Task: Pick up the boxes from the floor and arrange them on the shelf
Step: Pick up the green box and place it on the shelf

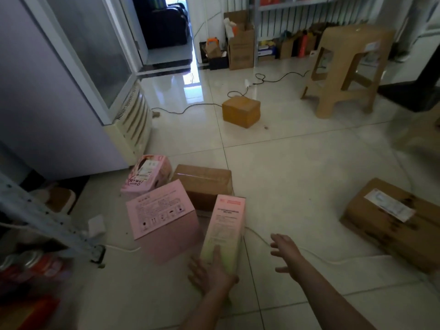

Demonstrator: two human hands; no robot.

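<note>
A tall narrow pink box (pixel 226 227) stands on the tiled floor in front of me. My left hand (pixel 210 273) grips its near lower end. To the right of that box my right hand (pixel 285 252) hovers with its fingers spread and holds nothing. Left of the narrow box lies a large pink box (pixel 164 220), with a printed pink box (pixel 147 176) behind it. A brown carton (pixel 204 184) sits behind them. Another brown carton (pixel 392 220) with a label lies at the right. A small brown box (pixel 241 111) sits farther off. The metal shelf (pixel 42 217) is at the left.
A glass-door fridge (pixel 95 67) stands at the left. A tan plastic stool (pixel 345 67) is at the far right. Black and white cables (pixel 309 253) run across the floor. More boxes and bags line the far wall under a second shelf (pixel 292 5).
</note>
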